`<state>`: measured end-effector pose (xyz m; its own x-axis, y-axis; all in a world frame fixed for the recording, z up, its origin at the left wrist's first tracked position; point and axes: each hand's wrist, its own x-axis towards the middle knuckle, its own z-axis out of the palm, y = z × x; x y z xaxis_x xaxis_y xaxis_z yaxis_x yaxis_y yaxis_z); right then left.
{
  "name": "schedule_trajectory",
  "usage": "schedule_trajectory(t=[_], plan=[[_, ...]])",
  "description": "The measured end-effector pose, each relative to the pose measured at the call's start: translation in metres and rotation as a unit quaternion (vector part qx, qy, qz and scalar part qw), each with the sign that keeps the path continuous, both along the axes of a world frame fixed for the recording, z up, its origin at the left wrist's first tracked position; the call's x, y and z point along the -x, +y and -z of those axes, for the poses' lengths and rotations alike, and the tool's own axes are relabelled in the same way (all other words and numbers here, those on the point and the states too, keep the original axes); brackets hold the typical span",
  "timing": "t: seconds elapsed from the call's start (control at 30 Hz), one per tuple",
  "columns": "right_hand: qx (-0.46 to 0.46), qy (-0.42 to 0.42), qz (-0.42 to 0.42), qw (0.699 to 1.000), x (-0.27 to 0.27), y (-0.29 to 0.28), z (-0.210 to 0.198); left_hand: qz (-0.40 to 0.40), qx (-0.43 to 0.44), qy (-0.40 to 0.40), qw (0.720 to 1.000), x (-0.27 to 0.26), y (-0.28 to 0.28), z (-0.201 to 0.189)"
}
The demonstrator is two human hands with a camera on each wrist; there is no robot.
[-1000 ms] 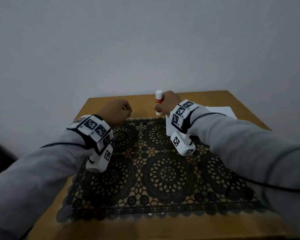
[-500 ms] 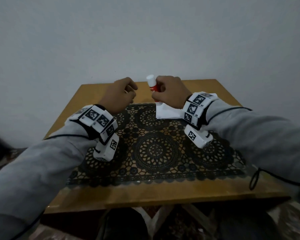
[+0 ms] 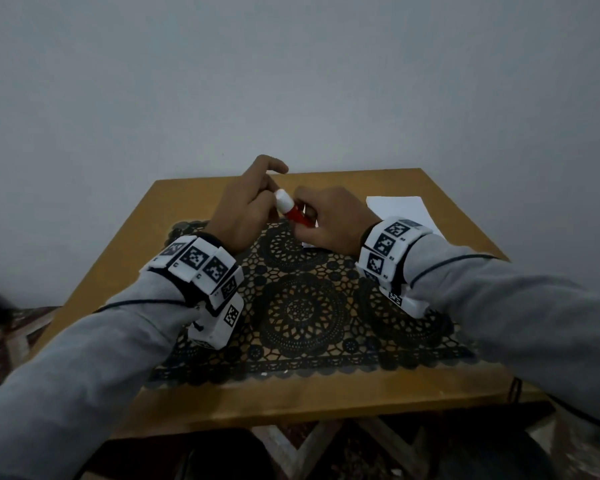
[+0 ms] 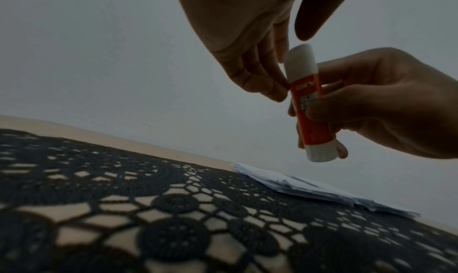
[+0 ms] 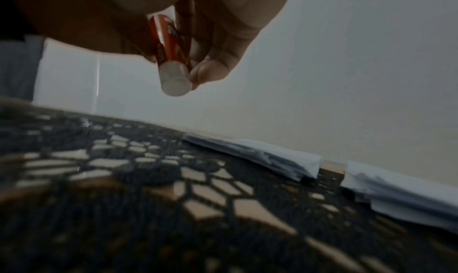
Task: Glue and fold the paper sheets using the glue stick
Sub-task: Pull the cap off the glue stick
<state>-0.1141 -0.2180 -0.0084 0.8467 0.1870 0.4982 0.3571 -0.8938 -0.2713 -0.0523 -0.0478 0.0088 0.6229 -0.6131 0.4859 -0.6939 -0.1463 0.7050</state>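
Over the wooden tabletop [image 3: 326, 400] and its black lace mat [image 3: 302, 313], white paper sheets [image 3: 399, 209] lie stacked at the far right. Right hand [image 3: 333, 226] grips the red glue stick [image 4: 307, 108] aloft, fingers [image 4: 352, 95] curled round its barrel. Left hand [image 3: 246, 209] fingers close on its white cap [image 4: 301, 63].

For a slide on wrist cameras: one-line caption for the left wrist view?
Right hand holds a capped glue stick above the lace mat; left hand reaches its cap.

home room; wooden table [image 3: 201, 403]; black lace doily [image 3: 302, 310]; plain wall [image 3: 291, 81]
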Motion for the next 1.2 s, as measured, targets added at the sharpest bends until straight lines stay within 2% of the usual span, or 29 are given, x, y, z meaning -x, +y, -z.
schedule_trajectory(t=[0.17, 0.3, 0.5, 0.57, 0.67, 0.7, 0.8, 0.87, 1.0, 1.07, 1.13, 1.2], plan=[[-0.064, 0.068, 0.027, 0.995, -0.006, 0.001, 0.004, -0.045, -0.027, -0.067, 0.996, -0.009, -0.006, 0.008], [-0.065, 0.120, 0.049, 0.989, -0.009, -0.007, 0.004, -0.074, -0.055, -0.092, 0.991, -0.020, -0.006, 0.015], [-0.057, 0.136, 0.032, 0.989, -0.008, -0.005, 0.004, -0.135, -0.194, -0.100, 0.966, -0.028, -0.013, 0.020], [-0.059, 0.138, 0.030, 0.988, -0.009, -0.006, 0.005, -0.113, -0.182, -0.074, 0.974, -0.028, -0.013, 0.021], [-0.078, 0.135, 0.035, 0.987, -0.009, -0.009, 0.005, -0.046, -0.113, -0.047, 0.991, -0.025, -0.011, 0.023], [-0.077, 0.131, 0.035, 0.988, -0.009, -0.010, 0.005, -0.048, -0.110, -0.057, 0.991, -0.024, -0.012, 0.022], [-0.068, 0.125, 0.031, 0.989, -0.009, -0.010, 0.005, -0.120, -0.153, -0.094, 0.976, -0.023, -0.018, 0.019], [-0.073, 0.117, 0.027, 0.990, -0.008, -0.010, 0.004, -0.138, -0.158, -0.082, 0.974, -0.022, -0.020, 0.018], [-0.097, 0.108, 0.023, 0.989, -0.008, -0.014, 0.004, -0.065, -0.096, -0.030, 0.993, -0.018, -0.014, 0.019], [-0.100, 0.111, 0.024, 0.988, -0.008, -0.017, 0.004, -0.050, -0.078, -0.053, 0.994, -0.018, -0.013, 0.019], [-0.093, 0.110, 0.020, 0.989, -0.007, -0.017, 0.003, -0.077, -0.086, -0.092, 0.989, -0.020, -0.015, 0.019], [-0.082, 0.099, 0.013, 0.992, -0.006, -0.013, 0.003, -0.138, -0.085, -0.121, 0.979, -0.024, -0.015, 0.018]])
